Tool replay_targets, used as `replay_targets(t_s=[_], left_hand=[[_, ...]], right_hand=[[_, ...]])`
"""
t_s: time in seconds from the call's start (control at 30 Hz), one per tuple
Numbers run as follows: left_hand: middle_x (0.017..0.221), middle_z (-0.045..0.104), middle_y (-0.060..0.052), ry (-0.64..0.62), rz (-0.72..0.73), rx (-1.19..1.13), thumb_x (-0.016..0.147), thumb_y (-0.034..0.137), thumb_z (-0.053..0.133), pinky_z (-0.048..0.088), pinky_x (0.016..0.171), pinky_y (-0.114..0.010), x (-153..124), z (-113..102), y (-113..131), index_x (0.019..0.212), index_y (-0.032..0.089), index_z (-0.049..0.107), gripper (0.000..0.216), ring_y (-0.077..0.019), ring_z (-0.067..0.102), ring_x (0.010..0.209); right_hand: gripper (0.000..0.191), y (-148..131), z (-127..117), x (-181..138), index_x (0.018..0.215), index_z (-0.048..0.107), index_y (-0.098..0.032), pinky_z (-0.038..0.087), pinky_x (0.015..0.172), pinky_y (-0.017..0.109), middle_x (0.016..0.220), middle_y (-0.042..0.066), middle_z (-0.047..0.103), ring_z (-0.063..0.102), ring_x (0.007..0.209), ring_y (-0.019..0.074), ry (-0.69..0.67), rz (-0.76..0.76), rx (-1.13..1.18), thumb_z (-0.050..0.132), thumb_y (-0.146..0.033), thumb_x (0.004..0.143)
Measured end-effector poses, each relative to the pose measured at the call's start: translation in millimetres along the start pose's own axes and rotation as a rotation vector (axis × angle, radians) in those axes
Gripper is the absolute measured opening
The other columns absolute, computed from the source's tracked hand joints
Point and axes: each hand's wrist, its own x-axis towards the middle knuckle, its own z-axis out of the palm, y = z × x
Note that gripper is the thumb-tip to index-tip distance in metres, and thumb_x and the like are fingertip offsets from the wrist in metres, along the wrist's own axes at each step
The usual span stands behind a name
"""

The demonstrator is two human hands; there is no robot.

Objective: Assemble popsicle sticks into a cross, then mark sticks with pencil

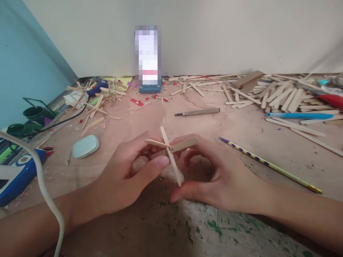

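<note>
Between my hands is a small cross-shaped piece made of wooden craft sticks (174, 166), with flat arms spreading from one crossing point. My left hand (128, 175) pinches it near the middle, thumb in front and the other fingers mostly hidden behind. My right hand (214, 171) curls round its right side. Its thumb rests at the lower end of the long stick, and its index finger lies behind the right arm. How the sticks are joined at the crossing is too small to make out.
A craft knife (198, 112) lies beyond my hands. On the right are a yellow pencil (268, 163), a blue pen (300, 116) and a heap of craft sticks (284, 94). A white case (85, 146), a white cable (44, 182) and a propped phone (147, 53) are also there.
</note>
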Motion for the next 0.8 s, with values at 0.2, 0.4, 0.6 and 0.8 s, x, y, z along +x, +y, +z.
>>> replay_targets(t_s=[0.2, 0.4, 0.6, 0.8], left_hand=[[0.110, 0.072, 0.004, 0.205, 0.129, 0.193, 0.098, 0.024, 0.074, 0.057, 0.090, -0.022, -0.8, 4.7, -5.4, 0.114, 0.031, 0.070, 0.017, -0.0130, 0.069, 0.104], [0.100, 0.074, 0.004, 0.325, 0.272, 0.213, 0.094, 0.015, 0.078, 0.059, 0.082, -0.022, 2.8, 2.5, -1.7, 0.109, 0.028, 0.073, 0.021, -0.0122, 0.071, 0.096], [0.096, 0.076, 0.006, 0.279, 0.274, 0.221, 0.092, 0.014, 0.080, 0.059, 0.077, -0.018, 2.6, -2.2, 2.0, 0.100, 0.026, 0.074, 0.016, -0.0094, 0.070, 0.091], [0.087, 0.076, 0.009, 0.297, 0.216, 0.290, 0.094, 0.016, 0.078, 0.057, 0.071, -0.011, 5.8, -3.8, 6.1, 0.095, 0.026, 0.075, 0.011, -0.0044, 0.069, 0.078]], right_hand=[[0.051, 3.7, 2.6, 0.0, 0.110, 0.071, -0.023, 0.051, 0.057, 0.028, 0.086, -0.002, 0.067, 0.062, 0.070, 0.0156, 0.029, -0.027, 0.044, 0.099, -0.039, 0.071], [0.052, 1.7, 3.7, -0.2, 0.112, 0.069, -0.022, 0.048, 0.052, 0.025, 0.089, -0.001, 0.067, 0.061, 0.070, 0.0138, -0.011, -0.023, 0.105, 0.100, -0.035, 0.072], [0.052, 0.2, 2.3, -3.5, 0.108, 0.071, -0.020, 0.049, 0.057, 0.026, 0.083, -0.002, 0.064, 0.060, 0.071, 0.0132, -0.027, -0.005, 0.070, 0.100, -0.041, 0.070], [0.051, -1.4, 1.3, 0.7, 0.106, 0.072, -0.022, 0.051, 0.060, 0.026, 0.086, -0.003, 0.067, 0.062, 0.072, 0.0137, -0.036, 0.014, 0.123, 0.102, -0.036, 0.068]])
